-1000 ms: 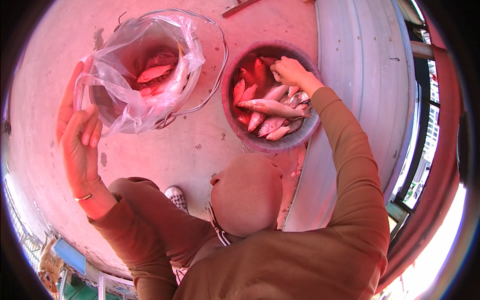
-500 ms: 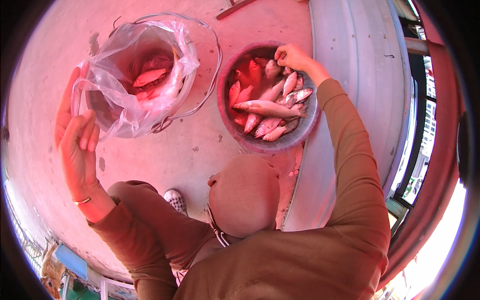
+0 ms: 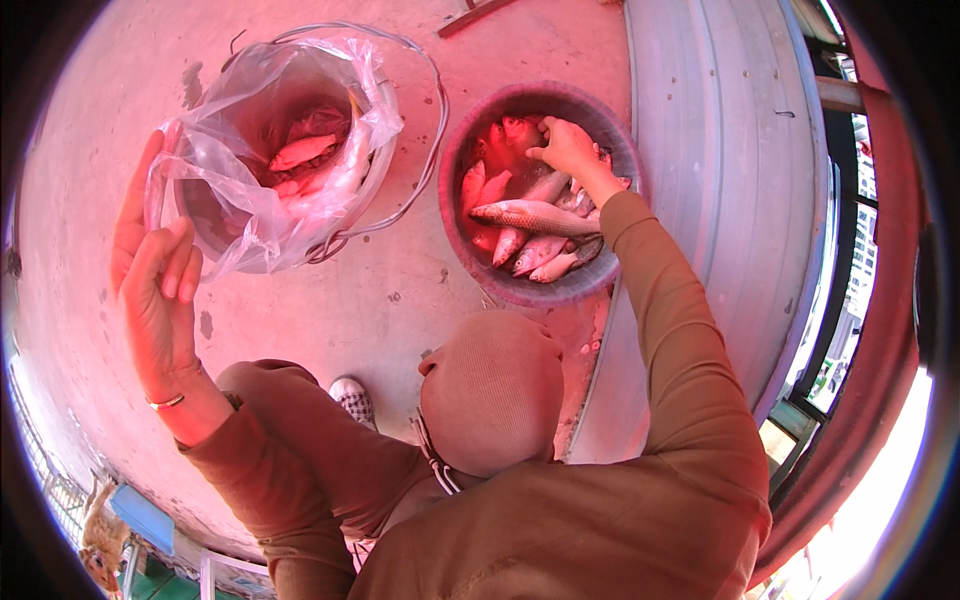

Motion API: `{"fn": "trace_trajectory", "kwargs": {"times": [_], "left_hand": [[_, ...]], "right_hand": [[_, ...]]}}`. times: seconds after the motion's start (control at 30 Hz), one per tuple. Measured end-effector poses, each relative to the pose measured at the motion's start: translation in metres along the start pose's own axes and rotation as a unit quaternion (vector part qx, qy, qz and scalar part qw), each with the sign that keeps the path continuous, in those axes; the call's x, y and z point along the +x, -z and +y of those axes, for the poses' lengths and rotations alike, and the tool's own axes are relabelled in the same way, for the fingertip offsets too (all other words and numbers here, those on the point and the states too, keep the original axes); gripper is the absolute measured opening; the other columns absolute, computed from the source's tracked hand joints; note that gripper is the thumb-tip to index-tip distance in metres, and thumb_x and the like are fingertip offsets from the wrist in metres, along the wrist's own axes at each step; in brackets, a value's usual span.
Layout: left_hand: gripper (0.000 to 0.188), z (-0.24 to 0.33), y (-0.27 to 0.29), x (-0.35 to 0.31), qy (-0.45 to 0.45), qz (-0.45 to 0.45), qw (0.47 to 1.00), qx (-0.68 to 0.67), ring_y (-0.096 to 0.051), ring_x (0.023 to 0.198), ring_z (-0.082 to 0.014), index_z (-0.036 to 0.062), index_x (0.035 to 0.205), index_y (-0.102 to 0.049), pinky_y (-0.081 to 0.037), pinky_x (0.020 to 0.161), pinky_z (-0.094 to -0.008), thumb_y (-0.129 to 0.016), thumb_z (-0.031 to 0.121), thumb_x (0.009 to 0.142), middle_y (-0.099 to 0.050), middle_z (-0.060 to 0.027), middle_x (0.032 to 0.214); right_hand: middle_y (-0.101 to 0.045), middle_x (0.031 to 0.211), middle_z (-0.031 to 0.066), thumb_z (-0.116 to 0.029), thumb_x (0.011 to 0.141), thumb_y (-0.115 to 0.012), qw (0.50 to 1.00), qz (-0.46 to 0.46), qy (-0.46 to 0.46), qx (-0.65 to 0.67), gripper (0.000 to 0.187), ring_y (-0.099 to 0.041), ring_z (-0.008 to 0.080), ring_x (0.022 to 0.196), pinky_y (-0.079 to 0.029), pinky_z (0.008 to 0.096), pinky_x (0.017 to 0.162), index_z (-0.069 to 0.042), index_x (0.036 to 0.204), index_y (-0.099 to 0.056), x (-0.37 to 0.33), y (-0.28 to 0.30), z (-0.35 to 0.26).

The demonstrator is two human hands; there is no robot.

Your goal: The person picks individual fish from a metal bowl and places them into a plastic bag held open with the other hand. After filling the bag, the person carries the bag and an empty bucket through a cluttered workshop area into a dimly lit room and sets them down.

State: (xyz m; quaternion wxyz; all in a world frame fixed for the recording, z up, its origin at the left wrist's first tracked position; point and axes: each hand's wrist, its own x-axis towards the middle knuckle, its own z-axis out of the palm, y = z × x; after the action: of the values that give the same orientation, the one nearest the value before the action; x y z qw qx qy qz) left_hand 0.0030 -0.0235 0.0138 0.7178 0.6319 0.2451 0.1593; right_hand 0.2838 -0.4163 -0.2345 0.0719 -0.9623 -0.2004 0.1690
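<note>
My right hand (image 3: 566, 150) reaches into a round basin (image 3: 487, 274) full of several silvery fish (image 3: 530, 214), its fingers closing on a fish near the basin's far side. A bucket (image 3: 372, 182) lined with a clear plastic bag (image 3: 247, 210) stands to the left and holds a few fish (image 3: 300, 152). My left hand (image 3: 152, 270) is beside the bucket's left rim with fingers stretched out, touching the bag's edge.
The floor is bare concrete (image 3: 340, 310). The bucket's wire handle (image 3: 420, 170) lies toward the basin. A grey corrugated sheet (image 3: 720, 180) runs along the right. My shoe (image 3: 352, 398) shows below my knee.
My right hand has moved from the basin's right edge toward its far middle, among the fish. My left hand has stayed by the bag.
</note>
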Motion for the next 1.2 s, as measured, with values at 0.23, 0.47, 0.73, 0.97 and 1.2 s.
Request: {"fn": "trace_trajectory", "kwargs": {"times": [0.23,0.47,0.73,0.97,1.2], "left_hand": [[0.063,0.000,0.001,0.000,0.020,-0.001,1.000,-0.018,-0.033,0.051,0.0050,-0.0032,0.153,-0.037,-0.033,0.047,-0.0095,-0.049,-0.003,0.091,-0.039,-0.0124,0.160],[0.063,0.000,-0.001,-0.001,-0.003,0.002,1.000,-0.012,-0.033,0.051,0.0050,-0.0028,0.153,-0.037,-0.034,0.047,-0.0095,-0.048,-0.003,0.091,-0.037,-0.0124,0.161],[0.065,-0.001,0.002,-0.001,0.030,0.001,0.998,-0.062,-0.028,0.054,0.0018,-0.0009,0.155,-0.035,-0.028,0.048,-0.0146,-0.047,-0.004,0.091,-0.064,-0.0050,0.108],[0.065,0.001,0.010,-0.003,0.039,-0.015,0.997,-0.065,-0.028,0.054,0.0008,-0.0004,0.155,-0.036,-0.029,0.049,-0.0160,-0.049,-0.004,0.092,-0.050,0.0047,0.078],[0.064,0.010,0.009,-0.009,0.042,-0.013,0.997,-0.069,-0.030,0.053,0.0008,-0.0011,0.154,-0.036,-0.031,0.049,-0.0166,-0.049,-0.004,0.091,-0.053,0.0037,0.079]], "right_hand": [[-0.067,0.123,0.0227,-0.034,0.074,-0.084,0.998,-0.040,0.044,-0.015,0.065,-0.062,0.0378,0.119,-0.048,0.0488,0.101,-0.008,0.130,-0.065,0.003,-0.007,-0.015],[-0.074,0.110,0.0157,-0.025,0.079,-0.079,0.965,-0.151,0.038,0.212,0.045,-0.069,0.0284,0.103,-0.051,0.0399,0.096,-0.005,0.118,-0.070,0.024,-0.006,-0.005],[-0.070,0.114,0.0128,-0.021,0.091,-0.073,0.780,-0.267,-0.012,0.565,0.043,-0.068,0.0216,0.098,-0.055,0.0373,0.090,0.000,0.126,-0.060,0.024,0.043,0.014],[-0.067,0.111,0.0118,-0.025,0.095,-0.070,0.739,-0.272,-0.020,0.616,0.042,-0.067,0.0221,0.098,-0.058,0.0385,0.087,0.001,0.125,-0.057,0.017,0.074,-0.001],[-0.067,0.111,0.0115,-0.023,0.094,-0.071,0.793,-0.209,0.029,0.572,0.051,-0.068,0.0208,0.096,-0.059,0.0346,0.085,0.002,0.134,-0.052,0.010,0.099,-0.022]]}}
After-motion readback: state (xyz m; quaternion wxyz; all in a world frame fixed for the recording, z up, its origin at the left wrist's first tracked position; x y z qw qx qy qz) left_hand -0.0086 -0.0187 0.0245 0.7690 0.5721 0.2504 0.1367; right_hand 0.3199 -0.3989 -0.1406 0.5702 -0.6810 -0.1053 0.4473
